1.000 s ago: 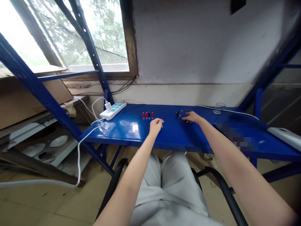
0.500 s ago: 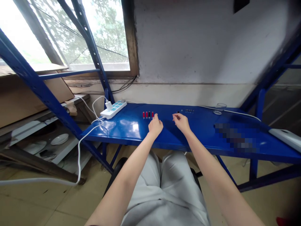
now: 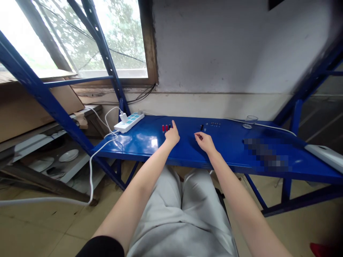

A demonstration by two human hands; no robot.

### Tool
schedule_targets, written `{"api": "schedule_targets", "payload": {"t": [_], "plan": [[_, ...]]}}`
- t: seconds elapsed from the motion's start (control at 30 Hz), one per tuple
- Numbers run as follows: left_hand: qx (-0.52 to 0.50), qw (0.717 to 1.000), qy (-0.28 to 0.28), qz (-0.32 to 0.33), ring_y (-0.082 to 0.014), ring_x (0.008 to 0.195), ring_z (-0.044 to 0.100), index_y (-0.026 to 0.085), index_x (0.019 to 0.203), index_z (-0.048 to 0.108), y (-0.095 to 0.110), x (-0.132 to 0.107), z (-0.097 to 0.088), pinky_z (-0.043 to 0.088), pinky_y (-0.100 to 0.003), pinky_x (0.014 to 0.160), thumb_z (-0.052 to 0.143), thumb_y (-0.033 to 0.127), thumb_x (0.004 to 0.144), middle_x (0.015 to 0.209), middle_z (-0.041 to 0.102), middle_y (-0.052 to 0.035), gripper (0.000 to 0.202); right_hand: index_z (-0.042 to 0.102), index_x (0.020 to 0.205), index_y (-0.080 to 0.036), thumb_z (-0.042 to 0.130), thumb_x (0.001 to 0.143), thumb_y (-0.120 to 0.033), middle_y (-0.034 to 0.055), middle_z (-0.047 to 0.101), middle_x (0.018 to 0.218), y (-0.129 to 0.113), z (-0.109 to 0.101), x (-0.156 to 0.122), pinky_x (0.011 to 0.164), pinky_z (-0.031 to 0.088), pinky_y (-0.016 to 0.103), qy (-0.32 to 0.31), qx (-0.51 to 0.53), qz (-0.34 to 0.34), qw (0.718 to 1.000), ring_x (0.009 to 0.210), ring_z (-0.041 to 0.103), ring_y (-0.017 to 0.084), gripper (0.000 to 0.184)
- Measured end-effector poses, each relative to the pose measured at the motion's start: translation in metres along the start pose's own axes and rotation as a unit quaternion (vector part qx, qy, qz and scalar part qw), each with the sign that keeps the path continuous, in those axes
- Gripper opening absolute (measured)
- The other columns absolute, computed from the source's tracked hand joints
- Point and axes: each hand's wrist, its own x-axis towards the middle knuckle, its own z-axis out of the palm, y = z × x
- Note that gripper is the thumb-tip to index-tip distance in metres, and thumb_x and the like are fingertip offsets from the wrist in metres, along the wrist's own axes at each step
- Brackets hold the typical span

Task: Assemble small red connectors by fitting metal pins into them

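My left hand [image 3: 172, 136] is over the table's middle-left, its index finger stretched forward and apart from the other fingers. It covers part of a row of small upright cylinders: two red cylinders [image 3: 164, 128] show whole, while a black cylinder [image 3: 169, 126] beside them is partly hidden. My right hand [image 3: 205, 142] is closed in a pinch just above the table; whatever sits between the fingertips is too small to make out. Just beyond it stands a separate small black cylinder [image 3: 202, 127], with a tiny clear piece [image 3: 205, 130] beside it.
Several tiny metallic pieces [image 3: 215, 124] lie in rows on the blue table [image 3: 139, 142]. A clear glass cup [image 3: 250, 122] stands at the back right, near a white cable. A pixelated object [image 3: 268, 155] lies in front of it. A power strip [image 3: 129, 122] sits at the left end.
My left hand has shifted slightly left, its index finger now stretched out across the row. My right hand has drawn back a little, so the separate black cylinder shows more fully.
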Motion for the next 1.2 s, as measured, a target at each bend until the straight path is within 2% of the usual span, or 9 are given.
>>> {"api": "schedule_targets", "payload": {"t": [0.27,0.43,0.53,0.63,0.73,0.83,0.97,1.07,1.2], "plan": [[0.036,0.999,0.021,0.022,-0.0315,0.099,0.058,0.005,0.141,0.018,-0.002,0.0,0.008,0.043,-0.041,0.083,0.034,0.004,0.08,0.112,0.054,-0.0266,0.063,0.064,0.097,-0.019,0.043,0.083,-0.034,0.0061,0.067,0.08,0.002,0.002,0.001,0.068,0.045,0.028,-0.008,-0.007,0.005,1.0,0.069,0.06,0.017,0.029],[0.028,0.995,0.045,0.083,-0.0273,0.098,0.059,0.008,0.123,0.044,-0.003,0.001,0.009,0.043,-0.035,0.083,0.033,0.006,0.083,0.106,0.056,-0.0215,0.042,0.064,0.095,-0.02,0.043,0.082,-0.035,0.0058,0.067,0.079,0.004,0.002,0.001,0.066,0.045,0.028,-0.004,-0.005,-0.006,1.0,0.069,0.06,0.018,0.029],[-0.041,0.991,0.049,0.122,-0.0241,0.092,0.061,0.012,0.111,0.05,-0.005,-0.002,0.01,0.044,-0.031,0.079,0.038,0.008,0.082,0.096,0.06,-0.0168,0.031,0.064,0.095,-0.02,0.043,0.083,-0.035,0.0059,0.066,0.079,0.002,0.002,0.001,0.065,0.045,0.028,-0.008,-0.008,-0.009,1.0,0.067,0.059,0.017,0.029],[-0.184,0.97,0.076,0.142,-0.0169,0.074,0.061,0.016,0.102,0.052,-0.007,-0.007,0.015,0.045,-0.027,0.07,0.035,0.015,0.087,0.08,0.061,-0.0084,0.023,0.063,0.096,-0.02,0.041,0.084,-0.036,0.0062,0.066,0.082,-0.003,0.002,0.001,0.064,0.044,0.027,0.007,-0.014,-0.022,1.0,0.068,0.059,0.017,0.029],[-0.353,0.927,0.074,0.102,-0.0085,0.049,0.052,0.017,0.1,0.049,-0.009,-0.009,0.023,0.043,-0.021,0.055,0.03,0.02,0.089,0.072,0.058,-0.0015,0.022,0.059,0.098,-0.02,0.042,0.084,-0.037,0.0058,0.065,0.084,-0.012,0.005,0.004,0.063,0.042,0.026,0.024,-0.015,-0.037,0.999,0.067,0.057,0.016,0.028],[-0.461,0.884,0.05,0.057,-0.0039,0.039,0.044,0.018,0.099,0.046,-0.01,-0.01,0.028,0.038,-0.018,0.045,0.029,0.02,0.089,0.073,0.056,0.0011,0.02,0.054,0.1,-0.02,0.043,0.084,-0.04,0.005,0.064,0.083,-0.022,0.012,0.011,0.059,0.04,0.025,0.017,-0.012,-0.031,0.999,0.066,0.056,0.015,0.028],[-0.518,0.854,0.025,0.041,-0.0019,0.038,0.044,0.018,0.1,0.045,-0.012,-0.011,0.027,0.036,-0.015,0.042,0.031,0.021,0.09,0.076,0.057,0.0014,0.018,0.053,0.087,-0.02,0.035,0.088,-0.046,0.0058,0.063,0.08,-0.03,0.025,0.019,0.059,0.037,0.025,0.024,-0.013,0.002,1.0,0.068,0.056,0.017,0.032],[-0.529,0.847,0.01,0.054,-0.0017,0.038,0.046,0.018,0.099,0.046,-0.012,-0.014,0.024,0.036,-0.015,0.042,0.034,0.023,0.089,0.076,0.058,0.0013,0.016,0.051,0.075,-0.021,0.027,0.089,-0.049,0.0049,0.062,0.072,-0.032,0.033,0.019,0.061,0.038,0.026,0.039,0.017,0.043,0.998,0.066,0.056,0.017,0.039],[-0.528,0.846,-0.01,0.077,-0.0019,0.038,0.047,0.017,0.098,0.046,-0.011,-0.017,0.023,0.038,-0.016,0.043,0.035,0.023,0.089,0.075,0.058,0.0013,0.016,0.05,0.07,-0.021,0.032,0.087,-0.051,0.0031,0.061,0.067,-0.027,0.036,0.014,0.062,0.039,0.025,0.03,0.077,0.056,0.995,0.063,0.056,0.016,0.039]]}}
